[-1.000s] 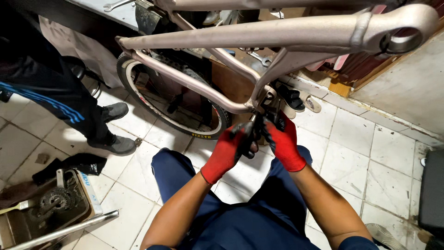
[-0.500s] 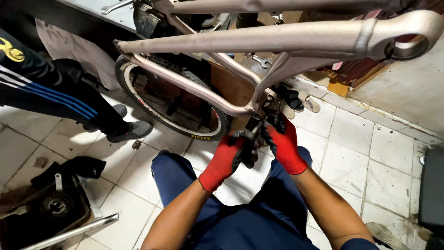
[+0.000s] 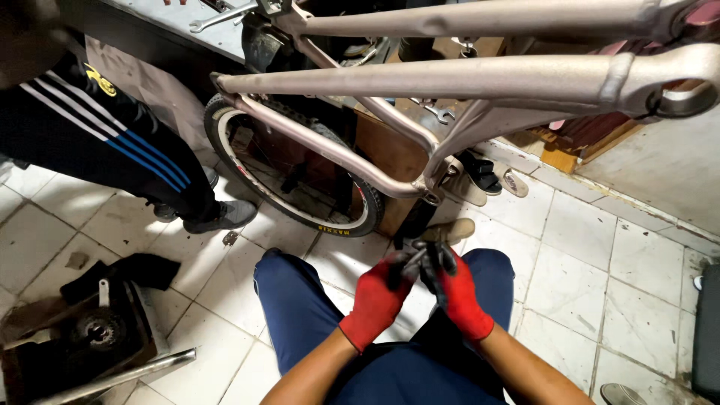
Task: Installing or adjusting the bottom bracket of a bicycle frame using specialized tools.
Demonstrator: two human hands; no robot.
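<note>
A bare, dull-silver metal bicycle frame (image 3: pixel 480 79) is seen spanning the top of the view, its bottom-bracket junction just above the hands. Behind it a spoked wheel with a black tyre (image 3: pixel 300 187) is leant against dark cabinets. Beside the wheel a co-worker's leg in dark striped trousers (image 3: pixel 112 142) is seen. The left hand (image 3: pixel 379 296) and right hand (image 3: pixel 457 292), both in red-and-black gloves, are closed together over the lap on a small dark part (image 3: pixel 420 262), blurred and not identifiable. The part could slip from the gloved fingers and roll off across the dirty white tiled floor (image 3: pixel 592 262). A grey bench (image 3: pixel 172 15) with a spanner on it is set behind.
</note>
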